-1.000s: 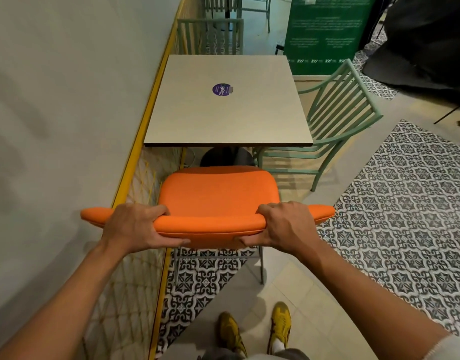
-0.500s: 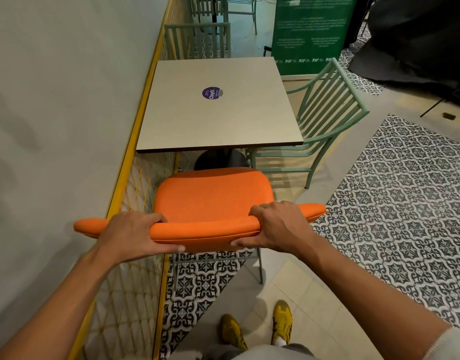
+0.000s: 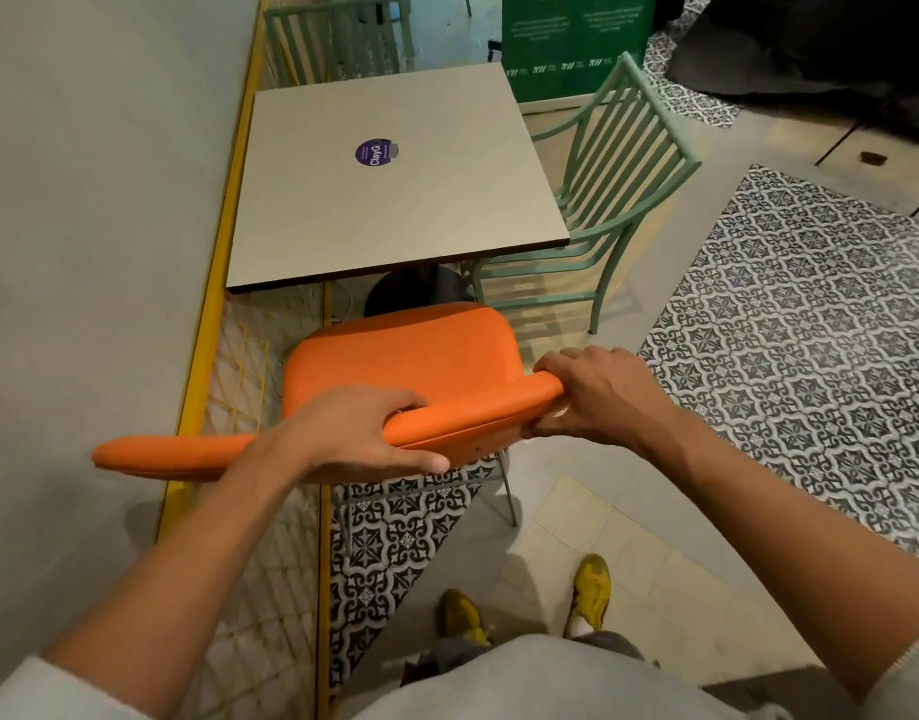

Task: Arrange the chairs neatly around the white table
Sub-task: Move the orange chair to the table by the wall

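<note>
An orange padded chair stands at the near edge of the white table, its seat just short of the tabletop. My left hand grips the middle of its curved backrest. My right hand grips the backrest's right end. A green metal chair stands at the table's right side, turned at an angle, its seat partly under the top. Another green chair stands at the far side.
A grey wall with a yellow-framed mesh panel runs close along the left. A green sign board stands behind the table. Patterned tiles cover the floor on the right. My yellow shoes are below.
The view has swung left and closer. The orange chair's backrest has turned, its right end nearer the table. My left hand has slid toward the backrest's middle, my right to its end.
</note>
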A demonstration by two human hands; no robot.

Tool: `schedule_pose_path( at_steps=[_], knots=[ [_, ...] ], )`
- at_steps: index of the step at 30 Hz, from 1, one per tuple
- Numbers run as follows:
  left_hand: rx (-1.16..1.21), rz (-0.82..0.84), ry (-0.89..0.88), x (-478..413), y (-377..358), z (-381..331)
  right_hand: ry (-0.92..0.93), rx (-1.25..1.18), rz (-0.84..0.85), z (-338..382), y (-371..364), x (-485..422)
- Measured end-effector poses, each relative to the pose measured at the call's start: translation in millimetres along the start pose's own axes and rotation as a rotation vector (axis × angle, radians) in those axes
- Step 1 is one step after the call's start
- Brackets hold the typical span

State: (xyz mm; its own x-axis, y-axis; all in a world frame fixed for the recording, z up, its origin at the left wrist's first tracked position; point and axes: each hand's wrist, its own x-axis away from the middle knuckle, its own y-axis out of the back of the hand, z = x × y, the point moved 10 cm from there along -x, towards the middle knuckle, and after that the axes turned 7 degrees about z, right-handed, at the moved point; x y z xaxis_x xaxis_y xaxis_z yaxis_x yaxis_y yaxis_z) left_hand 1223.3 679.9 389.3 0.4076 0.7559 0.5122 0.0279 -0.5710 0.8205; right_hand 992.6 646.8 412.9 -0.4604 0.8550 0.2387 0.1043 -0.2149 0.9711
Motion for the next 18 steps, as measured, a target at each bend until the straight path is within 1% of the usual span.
schedule_pose_path(
  at_steps=[4, 7, 11, 13, 16, 18],
  knots=[
    [-0.028, -0.004, -0.056, -31, 10, -44, -0.078, -0.050, 0.060, -46, -11, 16],
    [-0.029, -0.032, -0.111, -58, 18, -89, -0.156, -0.058, 0.167, -96, -31, 34],
    [-0.058, -0.075, -0.120, -104, 33, -151, -0.221, -0.082, 0.309, -174, -56, 72],
    [-0.106, -0.068, -0.108, -133, 37, -186, -0.261, -0.084, 0.356, -220, -68, 89],
    [-0.106, -0.064, -0.125, -175, 39, -237, -0.289, -0.112, 0.410, -279, -83, 110],
    [-0.099, -0.018, -0.119, -207, 34, -265, -0.299, -0.131, 0.435, -314, -92, 120]
  ],
)
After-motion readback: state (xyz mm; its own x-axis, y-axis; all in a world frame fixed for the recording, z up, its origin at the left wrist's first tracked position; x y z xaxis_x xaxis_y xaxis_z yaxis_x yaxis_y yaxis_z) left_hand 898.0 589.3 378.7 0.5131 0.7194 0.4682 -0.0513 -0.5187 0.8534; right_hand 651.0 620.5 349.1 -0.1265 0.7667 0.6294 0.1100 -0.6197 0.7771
